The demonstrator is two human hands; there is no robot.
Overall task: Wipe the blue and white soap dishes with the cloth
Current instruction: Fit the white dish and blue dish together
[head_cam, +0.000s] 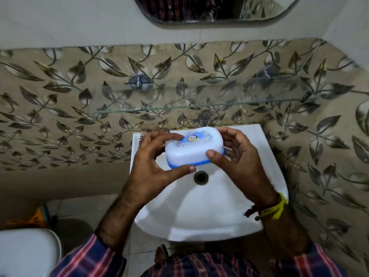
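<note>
While both hands hold it above the basin, the rounded plastic soap dish with a white lid and blue base (194, 147) sits near the centre of the frame, its lid closed and tilted a little, the far end higher. A round sticker with a blue and yellow ring marks the top of the lid, set in a pale blue patch with faint grey swirls. Only a thin blue band of the base shows along the near and right edges.

The left hand (153, 158) comes in from the lower left, fingers curled over the lid's far left corner and thumb stretched flat under the near edge, pinching the dish between them. The right hand (237, 156) comes in from the lower right, palm turned toward the dish, thumb pressed on the near right end and fingers arched around the far right end. A yellow thread band (276, 206) circles the right wrist.

Below the dish lies the white ceramic wash basin (199, 216) with its dark drain hole (200, 177). A checked cloth (153, 131) peeks out at the basin's back left edge, behind the left hand. A clear glass shelf (191, 105) crosses the leaf-patterned wall above.
</note>
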